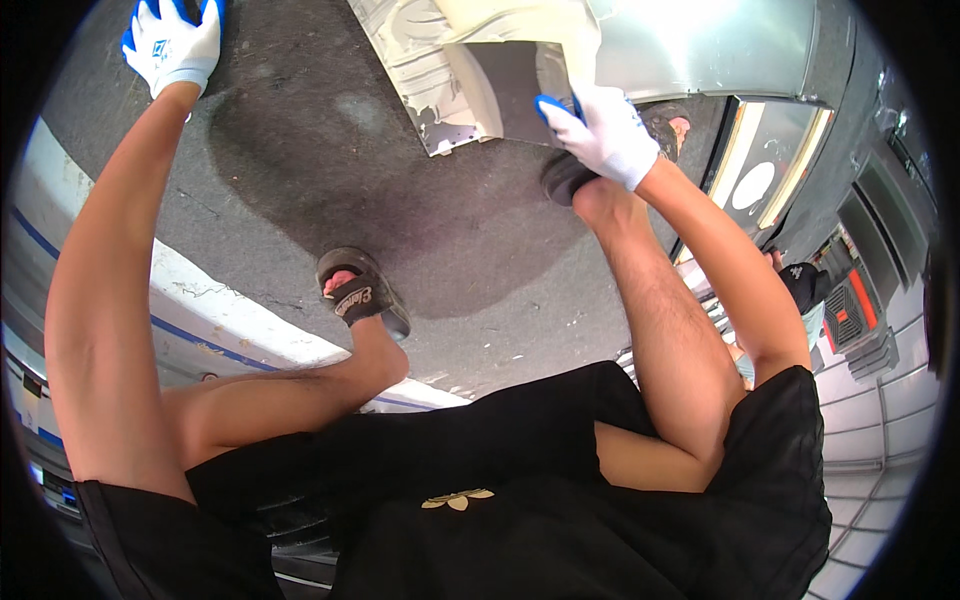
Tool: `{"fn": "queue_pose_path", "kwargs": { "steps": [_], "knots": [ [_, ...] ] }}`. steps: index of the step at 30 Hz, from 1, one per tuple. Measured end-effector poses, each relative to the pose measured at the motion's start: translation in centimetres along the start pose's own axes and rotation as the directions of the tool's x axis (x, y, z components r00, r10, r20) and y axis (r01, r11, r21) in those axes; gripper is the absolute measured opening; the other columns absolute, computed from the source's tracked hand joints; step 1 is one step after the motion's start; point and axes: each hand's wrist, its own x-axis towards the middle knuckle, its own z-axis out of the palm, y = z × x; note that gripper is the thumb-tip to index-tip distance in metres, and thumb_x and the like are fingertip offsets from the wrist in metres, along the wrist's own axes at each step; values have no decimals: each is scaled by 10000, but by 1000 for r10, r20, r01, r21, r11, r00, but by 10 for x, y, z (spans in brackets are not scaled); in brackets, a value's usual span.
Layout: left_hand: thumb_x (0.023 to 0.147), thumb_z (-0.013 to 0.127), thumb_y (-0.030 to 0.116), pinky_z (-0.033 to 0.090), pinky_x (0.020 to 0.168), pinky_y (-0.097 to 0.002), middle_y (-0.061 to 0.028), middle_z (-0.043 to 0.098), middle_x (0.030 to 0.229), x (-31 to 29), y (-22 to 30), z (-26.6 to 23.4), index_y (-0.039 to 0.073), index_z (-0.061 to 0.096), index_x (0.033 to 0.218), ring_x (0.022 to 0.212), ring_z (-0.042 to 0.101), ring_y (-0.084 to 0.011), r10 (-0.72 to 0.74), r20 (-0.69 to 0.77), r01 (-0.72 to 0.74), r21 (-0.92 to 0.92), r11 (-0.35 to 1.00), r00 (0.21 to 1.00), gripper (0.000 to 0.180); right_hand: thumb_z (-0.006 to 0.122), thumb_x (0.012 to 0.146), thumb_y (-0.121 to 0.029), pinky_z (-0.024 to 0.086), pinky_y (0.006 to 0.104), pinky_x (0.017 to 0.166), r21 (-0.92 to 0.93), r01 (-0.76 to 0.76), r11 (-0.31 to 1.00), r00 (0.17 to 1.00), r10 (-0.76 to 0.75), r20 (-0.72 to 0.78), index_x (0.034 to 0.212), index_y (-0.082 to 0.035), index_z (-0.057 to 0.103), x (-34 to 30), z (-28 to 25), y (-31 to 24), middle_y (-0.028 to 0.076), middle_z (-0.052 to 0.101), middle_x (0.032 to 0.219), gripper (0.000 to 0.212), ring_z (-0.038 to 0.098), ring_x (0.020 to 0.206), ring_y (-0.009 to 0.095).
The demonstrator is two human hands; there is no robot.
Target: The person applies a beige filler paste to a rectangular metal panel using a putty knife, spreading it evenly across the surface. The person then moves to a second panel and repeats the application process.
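Observation:
My left hand (172,48), in a white and blue work glove, is planted with fingers spread on the dark grey floor at the far left. Its fingertips run out of the picture. My right hand (608,135), gloved the same way, is closed at the edge of a panel (415,50) smeared with cream paste. Beside its thumb lies a flat dark grey shape (505,88) with a curved pale border. Whether this is a wide blade or plate in my grip, or floor showing through, I cannot tell.
A glossy metal sheet (715,45) adjoins the panel. To the right lie a pale-edged frame (775,160) and a dark machine with orange trim (850,310); near it is a person in a dark cap (803,285). My sandalled left foot (360,295) stands beside a white floor strip (235,310).

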Motion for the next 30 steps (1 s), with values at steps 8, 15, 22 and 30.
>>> {"fn": "queue_pose_path", "kwargs": {
  "steps": [8, 15, 22, 30],
  "knots": [
    [1015, 500, 524, 180, 1237, -633, -253, 148, 1689, -2, 3, 0, 55, 191, 1626, 1562, 145, -442, -48, -26, 47, -9, 999, 999, 830, 656, 981, -322, 488, 471, 914, -7, 136, 991, 987, -136, -84, 1253, 48, 531, 15, 40, -16, 269, 601, 1090, 476, 587, 998, 431],
    [986, 586, 448, 213, 1229, -575, -233, 314, 1641, -6, 2, 9, 73, 393, 1561, 1516, 277, -417, -7, -213, 6, -7, 1000, 977, 713, 672, 964, -336, 465, 483, 947, -6, 87, 996, 996, -88, -34, 1180, 40, 575, 16, 51, -27, 277, 565, 1122, 443, 549, 1032, 447],
    [984, 603, 426, 232, 1222, -560, -228, 361, 1628, -9, 1, 10, 74, 451, 1542, 1496, 323, -415, -5, -239, 8, 12, 1000, 971, 677, 666, 984, -351, 532, 458, 731, -47, 108, 993, 981, -115, -158, 1075, 30, 607, 13, 26, -20, 216, 660, 839, 396, 663, 766, 388],
    [969, 542, 602, 214, 1235, -561, -170, 388, 1636, -1, -16, 29, 213, 448, 1562, 1507, 348, -379, 52, -357, -111, -147, 983, 933, 715, 578, 1016, -482, 506, 486, 899, 114, -72, 991, 987, 55, 151, 1176, 14, 613, 12, 9, -38, 265, 637, 980, 523, 637, 988, 420]
  ]
}}
